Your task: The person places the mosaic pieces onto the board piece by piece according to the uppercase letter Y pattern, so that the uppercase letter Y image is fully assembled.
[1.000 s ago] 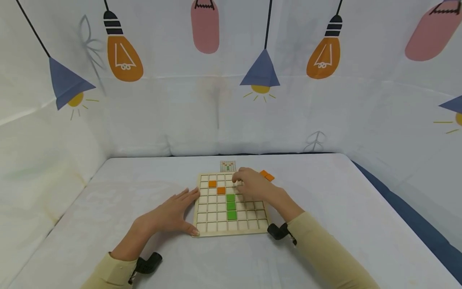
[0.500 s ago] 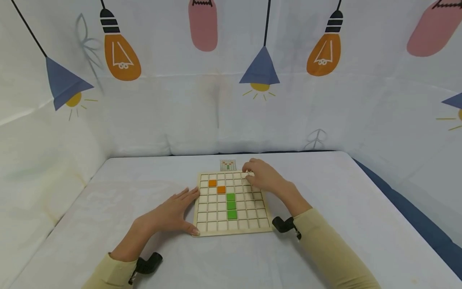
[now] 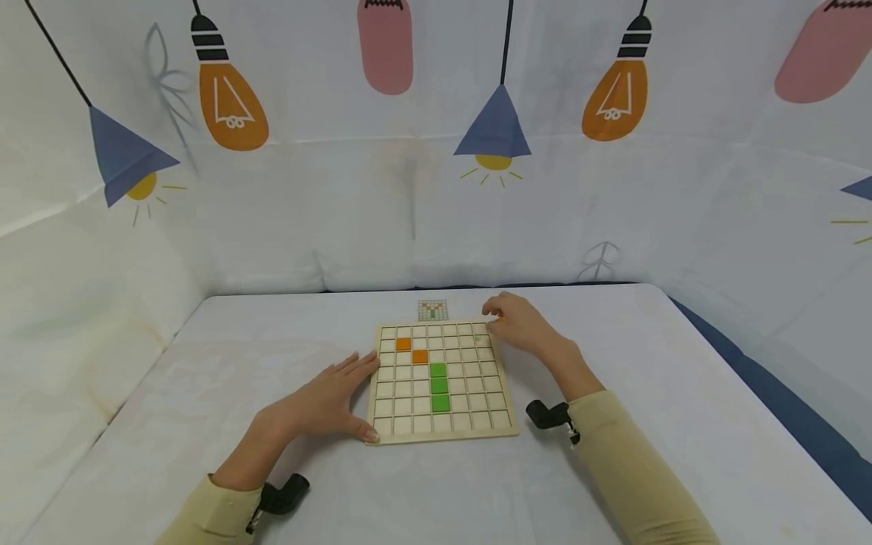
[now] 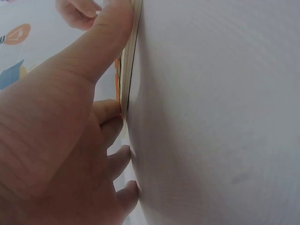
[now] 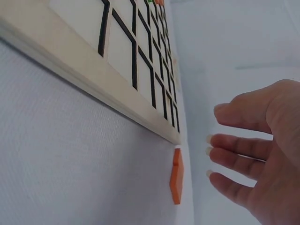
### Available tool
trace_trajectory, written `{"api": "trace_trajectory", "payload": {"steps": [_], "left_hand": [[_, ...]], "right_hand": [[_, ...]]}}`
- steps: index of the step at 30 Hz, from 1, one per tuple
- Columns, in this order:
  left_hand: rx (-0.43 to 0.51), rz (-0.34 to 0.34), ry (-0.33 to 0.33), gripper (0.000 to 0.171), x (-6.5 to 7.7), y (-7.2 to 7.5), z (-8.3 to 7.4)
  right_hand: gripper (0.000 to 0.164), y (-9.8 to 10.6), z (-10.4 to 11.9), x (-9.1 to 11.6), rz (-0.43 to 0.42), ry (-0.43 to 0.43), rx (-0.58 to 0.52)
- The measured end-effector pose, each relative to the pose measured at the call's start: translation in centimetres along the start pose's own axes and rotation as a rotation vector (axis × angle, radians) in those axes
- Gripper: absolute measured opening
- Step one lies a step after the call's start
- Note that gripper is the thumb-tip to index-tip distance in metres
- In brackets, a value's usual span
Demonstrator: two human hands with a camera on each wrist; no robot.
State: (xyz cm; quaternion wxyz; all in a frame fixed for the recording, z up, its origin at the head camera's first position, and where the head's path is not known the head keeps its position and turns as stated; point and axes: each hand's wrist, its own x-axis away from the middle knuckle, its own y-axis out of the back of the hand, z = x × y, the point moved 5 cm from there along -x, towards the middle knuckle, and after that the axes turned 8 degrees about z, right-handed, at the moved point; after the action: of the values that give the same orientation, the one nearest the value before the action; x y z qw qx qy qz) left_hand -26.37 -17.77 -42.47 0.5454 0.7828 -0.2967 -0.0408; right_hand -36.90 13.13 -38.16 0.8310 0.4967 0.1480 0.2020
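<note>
A wooden grid board [image 3: 446,437] lies flat on the table. On it are two orange tiles [image 3: 403,344] along a diagonal and a column of three green tiles [image 3: 439,386]. My left hand [image 3: 320,403] rests along the board's left edge, its thumb on the near corner; the left wrist view shows the fingers [image 4: 123,161] stretched out along the side. Past the board's far right corner hovers my right hand [image 3: 523,324]. In the right wrist view its thumb and fingertips stand apart with nothing between them, near loose orange tiles [image 5: 176,177] mostly hidden by the hand in the head view.
Behind the board lies a small pattern card [image 3: 432,309] showing a miniature grid. A white cloth [image 3: 436,499] covers the table, and a white curtain printed with lamps and bulbs hangs behind it. Each wrist carries a small black camera [image 3: 547,414].
My right hand has moved off the board's upper cells, to the right and slightly farther away, now over the loose orange tiles. The left hand and the tiles on the board stay as they were.
</note>
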Motion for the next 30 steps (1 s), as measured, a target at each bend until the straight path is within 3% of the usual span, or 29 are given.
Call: {"api": "trace_trajectory", "payload": {"steps": [10, 30], "left_hand": [[0.000, 0.003, -0.003, 0.123, 0.0, -0.1, 0.1], [0.008, -0.001, -0.009, 0.121, 0.3, 0.3, -0.3]], "right_hand": [[0.027, 0.5, -1.9, 0.7, -0.067, -0.014, -0.035], [0.033, 0.2, -3.8, 1.4, -0.005, -0.166, -0.051]]}}
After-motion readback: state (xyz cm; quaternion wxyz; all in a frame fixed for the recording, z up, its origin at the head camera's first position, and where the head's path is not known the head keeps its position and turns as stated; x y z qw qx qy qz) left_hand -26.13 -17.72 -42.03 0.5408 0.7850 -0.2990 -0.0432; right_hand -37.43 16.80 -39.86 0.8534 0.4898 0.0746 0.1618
